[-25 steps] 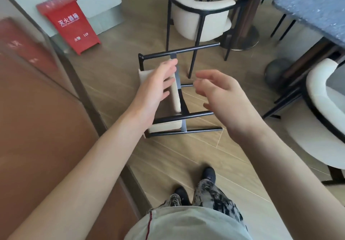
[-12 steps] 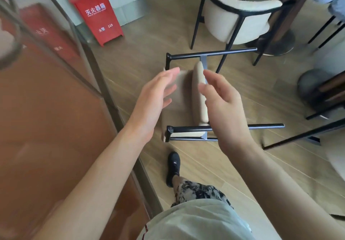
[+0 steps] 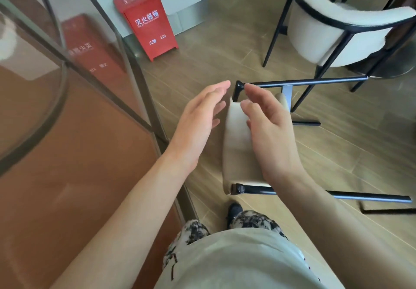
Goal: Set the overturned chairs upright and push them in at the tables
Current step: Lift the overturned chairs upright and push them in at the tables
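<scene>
A: From the head view, what are the hands doing?

B: Both reach down over the overturned chair (image 3: 238, 144), which lies on its side on the wooden floor (image 3: 202, 70) just ahead of the person's shoes. The left hand (image 3: 198, 122) is spread, fingers straight, palm turned toward the cushion's left edge; whether it touches the cushion I cannot tell. It holds nothing. The right hand (image 3: 267, 129) lies over the cream cushion, fingers loosely bent; a closed grip does not show.

A: How much room is there around the chair?

B: Little on the left: a glass partition (image 3: 94, 90) with a dark frame runs along that side of the floor, close to the cushion. The black legs point right, across open floor. Beyond them an upright chair (image 3: 326, 29) stands close, one of its legs crossing behind the upper leg of the fallen one. A red fire extinguisher box (image 3: 146, 23) stands at the far wall beside the partition.

A: Any change from half a second ago?

B: The hands have come closer together over the cushion, the right one now covering more of it. The chair lies on its side as before, and the view has drawn nearer.
</scene>
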`<state>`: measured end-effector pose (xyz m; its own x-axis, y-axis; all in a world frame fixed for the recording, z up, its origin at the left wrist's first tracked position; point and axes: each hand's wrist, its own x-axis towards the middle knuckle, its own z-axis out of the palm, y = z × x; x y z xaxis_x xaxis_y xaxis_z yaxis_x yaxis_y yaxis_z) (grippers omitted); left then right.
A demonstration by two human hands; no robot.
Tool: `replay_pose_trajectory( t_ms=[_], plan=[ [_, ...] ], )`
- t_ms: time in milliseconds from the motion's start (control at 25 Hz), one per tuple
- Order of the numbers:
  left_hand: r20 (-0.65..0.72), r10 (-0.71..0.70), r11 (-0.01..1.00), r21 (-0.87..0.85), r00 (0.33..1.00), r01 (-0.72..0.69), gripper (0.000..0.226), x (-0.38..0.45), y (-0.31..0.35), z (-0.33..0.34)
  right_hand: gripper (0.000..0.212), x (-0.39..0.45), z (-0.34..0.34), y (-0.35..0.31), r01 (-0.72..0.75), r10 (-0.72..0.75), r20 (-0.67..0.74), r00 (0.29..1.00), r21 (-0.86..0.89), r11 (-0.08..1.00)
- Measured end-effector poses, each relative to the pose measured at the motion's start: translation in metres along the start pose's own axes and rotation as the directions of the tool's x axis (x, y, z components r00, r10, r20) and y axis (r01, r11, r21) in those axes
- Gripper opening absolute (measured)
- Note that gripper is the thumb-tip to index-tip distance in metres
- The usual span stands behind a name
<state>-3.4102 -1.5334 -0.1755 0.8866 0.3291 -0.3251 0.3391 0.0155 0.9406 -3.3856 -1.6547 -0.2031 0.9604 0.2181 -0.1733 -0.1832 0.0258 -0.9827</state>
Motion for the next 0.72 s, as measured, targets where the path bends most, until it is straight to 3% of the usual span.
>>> replay_pose_trajectory(
  t_ms=[200, 400, 520, 720],
  plan=[
    [0.085, 0.021, 1.000, 0.002, 0.996, -0.021, 0.031, 0.055, 0.020, 0.020, 0.043, 0.038, -0.015, -0.007, 0.024, -0.022, -0.059, 0.998, 0.034, 0.999],
    [0.293, 0.011, 0.999, 0.041, 0.956, -0.024, 0.028, 0.110, 0.033, 0.065, 0.039, 0.069, -0.038, -0.006, 0.023, -0.003, -0.292, 0.957, 0.065, 0.998],
    [0.420, -0.005, 0.999, 0.042, 0.908, -0.015, 0.031, 0.144, 0.037, 0.084, 0.042, 0.087, -0.043, -0.004, 0.034, -0.013, -0.426, 0.904, 0.043, 0.998],
    [0.620, -0.065, 0.997, 0.079, 0.782, 0.021, 0.030, 0.223, 0.046, 0.100, 0.039, 0.154, -0.027, -0.006, 0.077, -0.035, -0.665, 0.746, 0.035, 0.996]
  ],
)
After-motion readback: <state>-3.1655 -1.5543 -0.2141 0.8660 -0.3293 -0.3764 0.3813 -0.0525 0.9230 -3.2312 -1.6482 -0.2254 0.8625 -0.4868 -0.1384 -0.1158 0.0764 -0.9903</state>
